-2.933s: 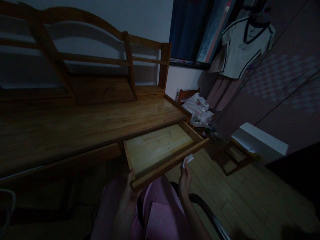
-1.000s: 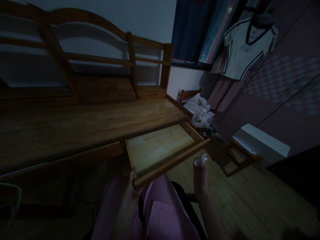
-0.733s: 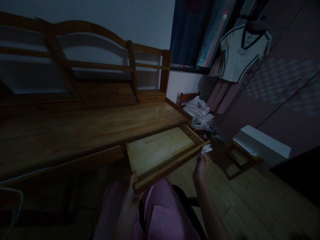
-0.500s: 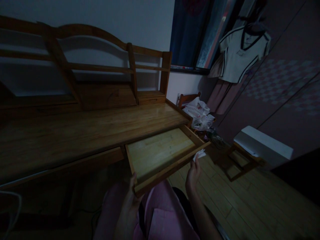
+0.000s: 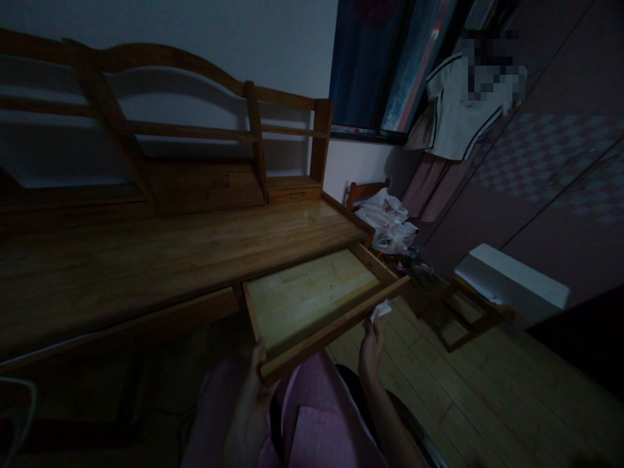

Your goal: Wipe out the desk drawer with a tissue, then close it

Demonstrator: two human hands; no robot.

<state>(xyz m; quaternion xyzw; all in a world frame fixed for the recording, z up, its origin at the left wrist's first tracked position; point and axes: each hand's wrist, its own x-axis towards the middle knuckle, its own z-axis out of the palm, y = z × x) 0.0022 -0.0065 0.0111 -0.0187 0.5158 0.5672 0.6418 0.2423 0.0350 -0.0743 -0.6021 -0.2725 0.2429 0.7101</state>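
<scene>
A wooden drawer is pulled out of the desk, its pale bottom bare apart from a few dark specks. My left hand grips the drawer's near left corner, thumb on top of the side wall and the other fingers hidden beneath. Beside the right part of the drawer front, my right hand pinches a folded white tissue against or close to the front's outer face; whether it touches the wood I cannot tell.
Wooden shelving rises at the desk's back. Plastic bags lie on a chair right of the desk. Farther right, a white box rests on a wooden stool. Clothes hang by the window. A white cable loops at lower left.
My right hand with the tissue has moved slightly left and down along the drawer front. My left hand keeps its grip on the corner, and the drawer stays pulled out.
</scene>
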